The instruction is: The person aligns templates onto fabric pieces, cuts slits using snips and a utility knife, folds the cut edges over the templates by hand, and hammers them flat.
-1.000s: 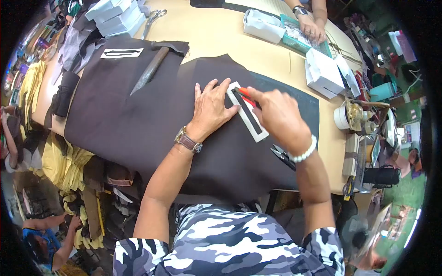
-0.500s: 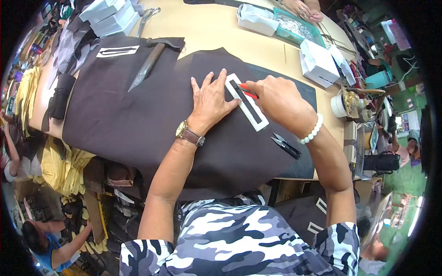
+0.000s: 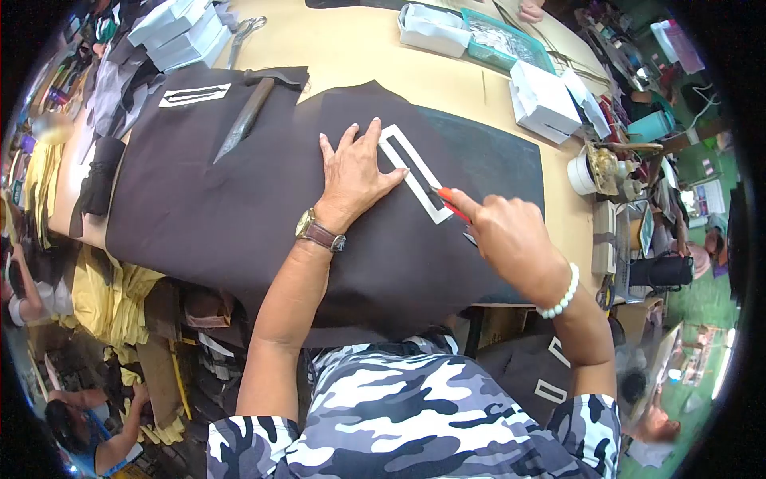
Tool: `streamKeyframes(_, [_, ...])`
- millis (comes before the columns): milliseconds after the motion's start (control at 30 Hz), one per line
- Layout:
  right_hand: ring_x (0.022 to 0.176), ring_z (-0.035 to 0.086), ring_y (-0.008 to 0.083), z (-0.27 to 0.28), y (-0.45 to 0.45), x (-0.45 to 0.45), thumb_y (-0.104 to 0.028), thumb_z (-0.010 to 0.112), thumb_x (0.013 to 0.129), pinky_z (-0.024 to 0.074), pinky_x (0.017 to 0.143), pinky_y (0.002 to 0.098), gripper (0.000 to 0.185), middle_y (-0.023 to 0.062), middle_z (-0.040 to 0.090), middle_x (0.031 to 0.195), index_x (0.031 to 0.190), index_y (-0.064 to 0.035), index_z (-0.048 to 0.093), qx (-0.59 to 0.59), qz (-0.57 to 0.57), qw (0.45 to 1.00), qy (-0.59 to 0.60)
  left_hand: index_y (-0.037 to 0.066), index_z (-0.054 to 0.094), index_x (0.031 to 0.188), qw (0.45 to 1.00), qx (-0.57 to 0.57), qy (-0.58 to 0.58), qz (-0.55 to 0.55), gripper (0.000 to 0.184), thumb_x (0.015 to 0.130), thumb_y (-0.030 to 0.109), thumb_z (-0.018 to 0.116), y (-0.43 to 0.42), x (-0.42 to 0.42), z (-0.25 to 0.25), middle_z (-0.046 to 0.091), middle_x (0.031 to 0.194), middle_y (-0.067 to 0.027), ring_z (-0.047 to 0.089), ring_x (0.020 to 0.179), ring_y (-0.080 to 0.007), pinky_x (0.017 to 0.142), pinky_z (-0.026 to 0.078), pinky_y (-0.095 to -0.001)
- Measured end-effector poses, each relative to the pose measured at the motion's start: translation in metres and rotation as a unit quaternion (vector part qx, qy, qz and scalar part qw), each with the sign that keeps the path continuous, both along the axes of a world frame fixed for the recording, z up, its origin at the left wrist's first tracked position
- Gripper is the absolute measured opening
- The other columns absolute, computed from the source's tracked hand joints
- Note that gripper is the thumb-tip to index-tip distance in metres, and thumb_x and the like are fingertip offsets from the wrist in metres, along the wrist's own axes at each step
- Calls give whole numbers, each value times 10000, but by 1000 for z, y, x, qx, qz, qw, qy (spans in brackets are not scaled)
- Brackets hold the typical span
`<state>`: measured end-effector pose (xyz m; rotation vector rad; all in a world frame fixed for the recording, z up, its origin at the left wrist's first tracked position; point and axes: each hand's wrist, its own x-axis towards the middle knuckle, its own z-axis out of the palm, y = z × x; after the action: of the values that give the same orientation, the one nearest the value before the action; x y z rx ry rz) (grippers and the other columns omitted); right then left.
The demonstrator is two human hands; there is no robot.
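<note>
My left hand (image 3: 351,177) lies open on a large piece of dark fabric (image 3: 263,215), fingers spread, thumb reaching the long edge of a white rectangular frame (image 3: 405,164). A narrow strip of the dark fabric shows inside this frame. Fingers closed, my right hand (image 3: 511,235) grips a red-handled cutter (image 3: 456,206), its tip at the frame's lower right end. Under that hand, only the tips of the thread snips (image 3: 471,238) show. A dark mat (image 3: 511,172) lies beneath the fabric's right side.
A hammer-like tool (image 3: 246,120) lies on the fabric near another white-framed slot (image 3: 195,95). White boxes (image 3: 545,100), a teal basket (image 3: 507,44) of small items and scissors (image 3: 243,36) sit along the back. A black roll (image 3: 104,176) is at left. Other people work nearby.
My right hand has moved down and right with the cutter, from the frame's upper part to its lower end, now covering most of the snips. My left hand stays spread on the fabric.
</note>
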<state>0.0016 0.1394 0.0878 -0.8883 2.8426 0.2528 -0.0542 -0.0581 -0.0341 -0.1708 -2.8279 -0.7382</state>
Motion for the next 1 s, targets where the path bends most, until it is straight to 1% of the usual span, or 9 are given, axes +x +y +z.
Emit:
streamKeyframes(200, [609,643,271,-9,12,19,-79,538,821,516,534,364,494,131,618,727,1310,-119,475,12,-20,1000,14,37,419,1320,1000,9,14,-10,810,685,437,724,-1,-1,-1,552,1238,-133,409,1256,-331,1031,176,-651])
streamKeyframes(367, [791,641,359,0,47,-8,-156,688,740,491,689,414,421,194,643,970,1148,-95,604,-210,-120,960,-141,32,382,1347,994,32,82,57,841,700,462,704,-14,-12,-4,413,1360,-189,327,1305,-355,1033,184,-647])
streamKeyframes(400, [680,658,294,-31,70,-16,-168,679,767,488,617,372,417,173,669,875,1159,-62,585,-355,-20,934,-30,24,374,1349,989,37,100,101,837,717,474,687,-23,-16,-3,378,1382,-203,297,1320,-361,1031,187,-646])
streamKeyframes(433, [556,596,183,-20,66,-17,-176,649,810,458,530,317,348,111,646,747,1112,-19,580,-396,-218,883,-126,-8,365,1342,983,48,105,144,777,783,468,620,-34,-18,1,360,1383,-228,264,1332,-376,1024,183,-652])
streamKeyframes(467, [492,499,108,-41,79,-26,-191,624,837,411,459,273,295,66,585,684,1048,9,571,-437,-252,861,-67,-17,363,1340,974,24,99,204,752,802,451,602,-45,-21,-2,364,1378,-230,265,1331,-379,1022,178,-655])
streamKeyframes(700, [946,545,310,-135,126,-81,-255,607,857,413,829,408,327,193,579,1016,1050,8,588,-201,-146,913,323,6,520,1186,941,-82,82,318,416,848,243,563,-77,-19,-35,563,1189,-185,489,1170,-335,997,201,-672])
streamKeyframes(800, [1005,534,304,-94,87,-44,-236,627,835,407,879,397,353,178,565,1068,1083,11,579,-227,-170,909,307,72,636,1017,954,-96,-40,282,231,819,178,583,-77,-15,-4,661,964,-140,612,969,-310,1000,250,-631])
streamKeyframes(867, [923,564,304,-74,73,-10,-181,666,795,435,844,373,365,167,584,977,1092,8,571,-292,-196,928,123,99,674,913,949,-130,30,285,141,800,138,599,-81,-21,-22,677,819,-111,651,796,-311,942,382,-532])
streamKeyframes(1000, [730,569,262,-82,67,30,-75,687,718,451,681,382,334,135,589,833,1029,6,596,-351,-178,919,-27,48,675,935,952,137,106,252,230,855,233,565,-76,-24,-4,650,810,-205,648,793,-342,708,491,-395])
